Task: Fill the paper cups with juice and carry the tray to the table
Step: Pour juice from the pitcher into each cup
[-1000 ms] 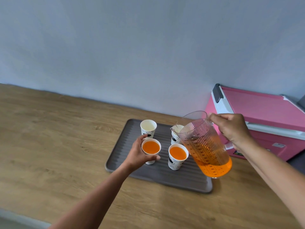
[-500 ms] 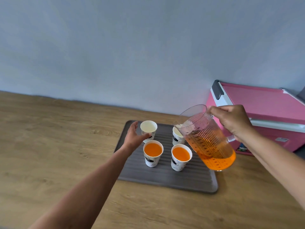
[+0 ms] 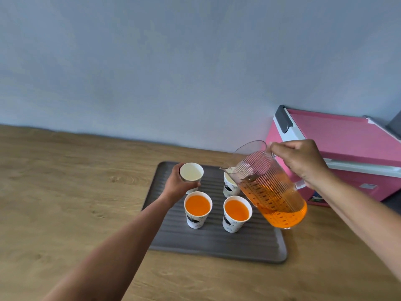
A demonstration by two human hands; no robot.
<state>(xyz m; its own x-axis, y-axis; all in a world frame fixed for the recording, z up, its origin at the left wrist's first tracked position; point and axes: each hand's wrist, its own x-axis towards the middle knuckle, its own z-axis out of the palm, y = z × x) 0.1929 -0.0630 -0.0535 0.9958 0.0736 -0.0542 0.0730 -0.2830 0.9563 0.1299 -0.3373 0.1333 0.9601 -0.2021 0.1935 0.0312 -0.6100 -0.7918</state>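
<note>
A grey ribbed tray [image 3: 214, 242] lies on the wooden counter with four paper cups on it. The two near cups, front left [image 3: 198, 209] and front right [image 3: 237, 213], are full of orange juice. My left hand [image 3: 176, 184] is wrapped around the empty back-left cup [image 3: 192, 173]. The back-right cup [image 3: 230, 185] is partly hidden behind the clear ribbed jug [image 3: 271, 192], which is about half full of juice. My right hand [image 3: 303, 164] grips the jug's handle and tilts its spout over that back-right cup.
A pink cooler box [image 3: 347, 148] with a grey latch stands against the wall, right of the tray. The wooden counter [image 3: 65, 192] stretches to the left. A pale blue wall runs behind it.
My left hand let go of the filled front-left cup, reached back and closed around the empty back-left cup. The jug has tipped further toward the back-right cup.
</note>
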